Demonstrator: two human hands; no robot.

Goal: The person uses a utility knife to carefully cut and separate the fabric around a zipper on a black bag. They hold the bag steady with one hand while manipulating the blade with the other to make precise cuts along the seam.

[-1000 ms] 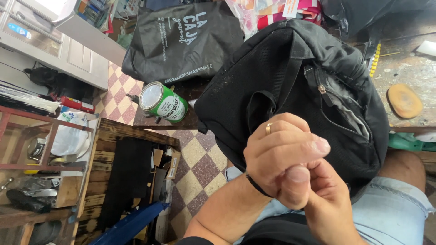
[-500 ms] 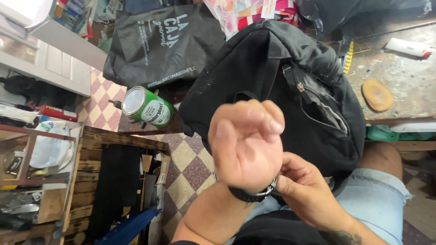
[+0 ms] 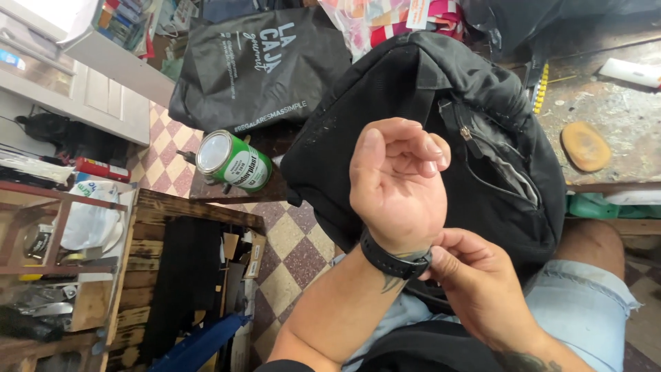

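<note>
Fingers [image 3: 451, 256] of the right hand [image 3: 482, 289] are pinched together on the black wristband [image 3: 394, 260] at the inner left wrist; the clasp is hidden beneath them. Fingers of the left hand [image 3: 398, 186] are loosely curled, nothing being held, with the palm raised and turned up in front of one black backpack [image 3: 482, 124]. One green can [image 3: 234, 162] is seen lying on a dark bench [image 3: 227, 193] beside the backpack. One black bag [image 3: 255, 69] is partly cut off above.
</note>
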